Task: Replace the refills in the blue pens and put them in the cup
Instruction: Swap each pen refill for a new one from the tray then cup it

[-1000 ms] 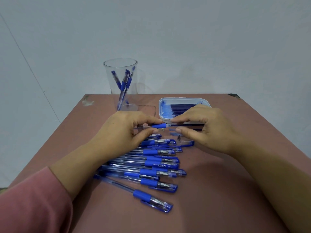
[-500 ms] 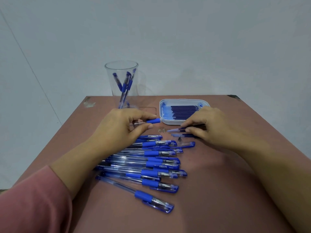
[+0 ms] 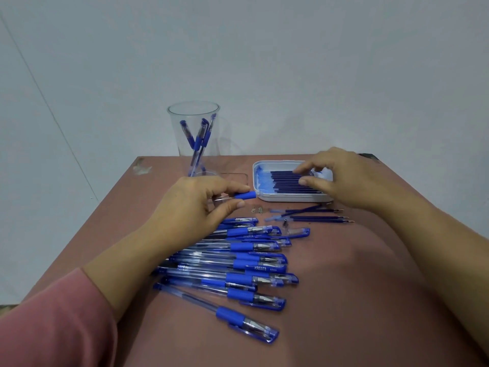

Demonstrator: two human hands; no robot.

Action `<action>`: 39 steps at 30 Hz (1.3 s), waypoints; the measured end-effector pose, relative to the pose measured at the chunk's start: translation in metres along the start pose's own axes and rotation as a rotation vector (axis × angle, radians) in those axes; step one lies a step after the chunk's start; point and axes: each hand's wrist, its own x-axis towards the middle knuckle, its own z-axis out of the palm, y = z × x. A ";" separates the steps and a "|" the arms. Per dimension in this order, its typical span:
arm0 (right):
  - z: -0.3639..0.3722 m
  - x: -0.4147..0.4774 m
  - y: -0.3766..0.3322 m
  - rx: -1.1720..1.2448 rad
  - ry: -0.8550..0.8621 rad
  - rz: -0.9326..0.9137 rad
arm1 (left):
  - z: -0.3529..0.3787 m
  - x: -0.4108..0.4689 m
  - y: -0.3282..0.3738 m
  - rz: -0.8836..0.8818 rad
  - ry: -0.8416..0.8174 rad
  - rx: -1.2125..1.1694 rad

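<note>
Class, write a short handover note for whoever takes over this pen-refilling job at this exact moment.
Left hand grips an uncapped pen barrel near its blue grip.
Right hand is open over the refills in the white tray, with nothing plainly pinched.
Done: three pens stand in the clear cup. Loose refills lie on the table in front of the tray, near a loose cap.
Left: probably fit a refill into the held barrel, close it and put it in the cup. Then work through the row of pens on the table.
</note>
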 end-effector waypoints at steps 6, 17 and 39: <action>0.008 0.036 0.017 -0.011 -0.257 0.155 | 0.001 -0.001 -0.004 0.013 0.027 -0.031; 0.030 0.052 0.033 -0.031 -0.253 0.077 | 0.003 -0.001 -0.004 -0.010 -0.002 -0.020; -0.008 -0.039 -0.030 0.191 0.143 -0.114 | -0.002 0.000 0.003 0.020 0.090 -0.083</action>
